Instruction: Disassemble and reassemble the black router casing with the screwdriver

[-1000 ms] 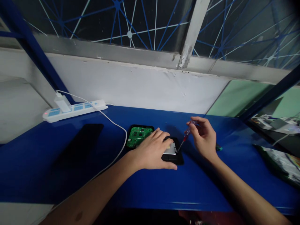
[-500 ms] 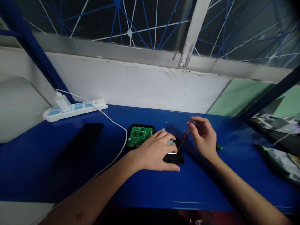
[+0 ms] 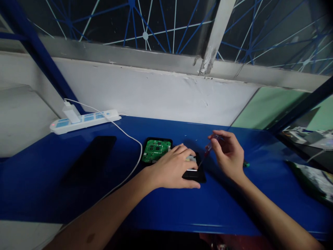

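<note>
My left hand (image 3: 173, 168) lies over a black panel (image 3: 194, 177) with a silvery part (image 3: 191, 163) on it, its fingers spread and pressing down on the panel. Pinched between the fingers of my right hand (image 3: 229, 151) is a screwdriver (image 3: 208, 148) with a clear red handle. The screwdriver slants down to the left, and its tip meets the right side of the silvery part near my left fingertips. A green circuit board (image 3: 156, 151) in a black casing sits left of the panel, partly behind my left hand.
On the blue table (image 3: 166, 211), a white power strip (image 3: 85, 121) with a plugged-in charger (image 3: 71, 113) stands at the back left. Its white cable (image 3: 135, 166) runs beside the casing. A dark flat object (image 3: 91, 156) lies left, a small green item (image 3: 246, 164) and a packet (image 3: 312, 180) right.
My right hand has turned slightly around the screwdriver, whose tip stays at the silvery part. My left hand keeps its place. The whole view has shifted a little.
</note>
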The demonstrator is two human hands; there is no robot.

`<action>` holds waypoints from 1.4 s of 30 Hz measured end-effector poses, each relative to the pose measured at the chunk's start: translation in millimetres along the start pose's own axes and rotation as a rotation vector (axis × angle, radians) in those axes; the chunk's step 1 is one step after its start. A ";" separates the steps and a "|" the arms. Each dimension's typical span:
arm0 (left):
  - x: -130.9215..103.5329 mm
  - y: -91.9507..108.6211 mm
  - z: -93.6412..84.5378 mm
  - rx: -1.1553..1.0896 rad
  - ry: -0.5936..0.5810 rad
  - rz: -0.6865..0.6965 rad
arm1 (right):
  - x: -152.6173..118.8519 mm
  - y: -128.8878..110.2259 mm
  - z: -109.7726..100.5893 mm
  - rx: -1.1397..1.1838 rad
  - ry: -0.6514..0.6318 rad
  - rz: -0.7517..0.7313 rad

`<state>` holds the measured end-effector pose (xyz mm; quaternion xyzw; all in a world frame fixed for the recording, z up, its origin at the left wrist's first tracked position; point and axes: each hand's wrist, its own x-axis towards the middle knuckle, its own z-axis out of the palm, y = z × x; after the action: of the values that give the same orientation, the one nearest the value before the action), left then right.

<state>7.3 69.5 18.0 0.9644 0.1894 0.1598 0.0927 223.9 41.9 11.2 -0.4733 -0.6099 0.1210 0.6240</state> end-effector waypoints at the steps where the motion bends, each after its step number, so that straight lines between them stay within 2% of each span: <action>1: 0.3 0.0 -0.1 0.001 0.000 -0.002 | -1.2 -0.9 0.2 -0.013 -0.008 -0.017; 8: 1.6 -1.1 3.4 0.020 0.018 -0.014 | -5.3 -4.6 0.1 -0.074 -0.065 -0.148; 17: 1.0 -1.8 5.4 -0.021 0.042 -0.029 | -2.5 0.4 -1.0 -0.023 0.007 -0.091; 28: 5.8 -0.8 8.8 -0.140 0.095 -0.095 | 2.1 -4.7 0.9 0.148 0.085 -0.025; 42: 7.2 1.8 9.8 -0.219 0.159 -0.110 | 1.7 -7.8 1.6 0.115 0.126 -0.034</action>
<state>17.6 69.6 11.3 0.9209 0.2300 0.2502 0.1908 219.5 39.7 17.8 -0.4331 -0.5693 0.1151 0.6893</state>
